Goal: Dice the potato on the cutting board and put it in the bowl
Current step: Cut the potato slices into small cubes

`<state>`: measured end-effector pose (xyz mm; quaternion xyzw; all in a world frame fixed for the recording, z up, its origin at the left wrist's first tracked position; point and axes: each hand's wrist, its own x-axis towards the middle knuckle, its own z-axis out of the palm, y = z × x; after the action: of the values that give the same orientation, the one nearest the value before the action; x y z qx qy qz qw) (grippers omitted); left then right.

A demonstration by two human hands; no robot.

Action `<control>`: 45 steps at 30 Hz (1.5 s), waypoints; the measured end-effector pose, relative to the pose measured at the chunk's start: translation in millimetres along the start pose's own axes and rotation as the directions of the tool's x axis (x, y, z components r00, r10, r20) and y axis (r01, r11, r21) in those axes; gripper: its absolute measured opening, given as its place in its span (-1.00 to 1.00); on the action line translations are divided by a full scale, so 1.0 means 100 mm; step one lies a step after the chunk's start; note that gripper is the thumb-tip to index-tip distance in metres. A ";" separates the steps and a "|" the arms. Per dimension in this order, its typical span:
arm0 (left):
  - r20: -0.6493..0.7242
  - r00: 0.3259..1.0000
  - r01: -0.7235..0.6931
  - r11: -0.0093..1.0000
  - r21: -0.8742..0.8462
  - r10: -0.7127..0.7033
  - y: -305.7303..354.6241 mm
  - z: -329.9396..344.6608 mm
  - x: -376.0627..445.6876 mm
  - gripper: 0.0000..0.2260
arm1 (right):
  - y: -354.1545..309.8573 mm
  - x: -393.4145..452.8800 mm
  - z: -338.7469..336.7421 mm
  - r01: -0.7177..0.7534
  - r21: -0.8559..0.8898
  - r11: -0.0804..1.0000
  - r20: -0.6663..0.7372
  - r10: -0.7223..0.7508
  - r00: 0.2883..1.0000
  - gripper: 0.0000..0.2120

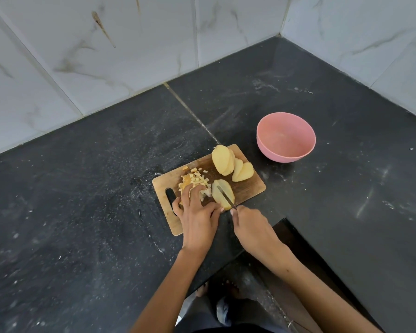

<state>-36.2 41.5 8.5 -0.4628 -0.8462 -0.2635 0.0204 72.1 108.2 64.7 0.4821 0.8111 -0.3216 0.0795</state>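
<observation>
We look down on a dark stone worktop (82, 212) that fills a corner, backed by pale marbled wall tiles (106, 56) on two sides. Its near edge steps in at a notch right under our arms, so the wooden cutting board (247, 186) lies close to that edge, its near corner almost at it. There is wide bare worktop to the left of the board and more behind it toward the wall.

The pink bowl (286, 138) stands upright on the worktop just beyond the board's far right corner, apart from it, with nothing visible inside.

Our left hand (197, 219) lies over the board's near left part, fingers spread and fairly straight, fingertips pressing on the heap of diced potato (195, 179) and the thumb reaching toward the potato slice (222, 194) being cut. Our right hand (252, 227) is curled tight round the handle of a knife (226, 195); the handle itself is hidden in the fist, and the thin blade lies across that slice, pointing away from us.

On the far right of the board lean several more pale yellow slices (231, 164), overlapping like fallen tiles. The dice are small, yellow and uneven, heaped near the board's handle slot (171, 195).
</observation>
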 end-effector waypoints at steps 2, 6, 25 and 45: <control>0.012 1.000 0.019 1.000 0.005 -0.019 0.01 0.00 0.00 -0.92 | -0.05 0.12 0.06 -0.001 -0.021 1.000 0.001 0.001 1.000 -0.68; 0.021 0.998 0.057 0.998 0.010 -0.058 0.02 0.00 0.00 -0.91 | -0.10 0.22 0.11 -0.016 -0.065 0.998 0.017 0.017 1.000 -0.71; -0.012 0.994 0.108 0.994 -0.005 -0.108 0.03 0.03 -0.01 -0.90 | 0.23 -0.23 0.29 -0.045 -0.151 0.988 0.025 0.049 0.998 -0.70; -0.038 0.997 0.074 0.997 0.017 -0.073 0.01 0.04 -0.02 -0.90 | 0.33 -0.35 0.18 -0.036 -0.123 0.992 0.060 0.044 0.997 -0.67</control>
<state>-33.8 42.3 4.6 -0.4261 -0.8645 -0.2647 0.0309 114.2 83.2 51.5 0.4821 0.8165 -0.2848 0.1406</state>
